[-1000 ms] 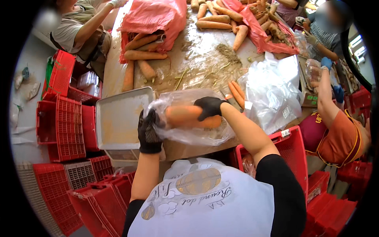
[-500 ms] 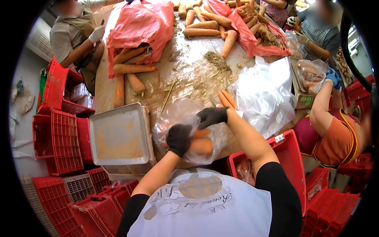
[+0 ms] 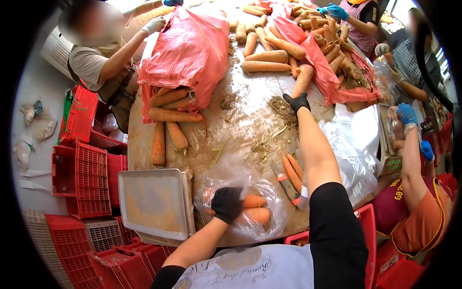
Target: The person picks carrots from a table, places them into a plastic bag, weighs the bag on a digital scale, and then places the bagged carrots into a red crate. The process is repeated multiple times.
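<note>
Fingers of right hand [image 3: 297, 102], black glove, at the near end of a big carrot [image 3: 303, 80] on the bench [image 3: 243, 115]; closed on it or just touching, can't tell. Fingers of left hand [image 3: 227, 205], same glove, lie over a clear bag [image 3: 275, 214] with bagged carrots [image 3: 257, 216] inside; grip can't be made out. Bag sits at the bench's near edge, right of a tray [image 3: 153, 203]. To its right: knife [image 3: 283, 177], two thin carrots [image 3: 290, 172], then a heap of plastic bags [image 3: 347, 156]. Root clump [image 3: 281, 107] just beside right hand. Far left, pink sack [image 3: 190, 58], carrots at its mouth; a co-worker's white-gloved hand [image 3: 154, 25] is on it.
</note>
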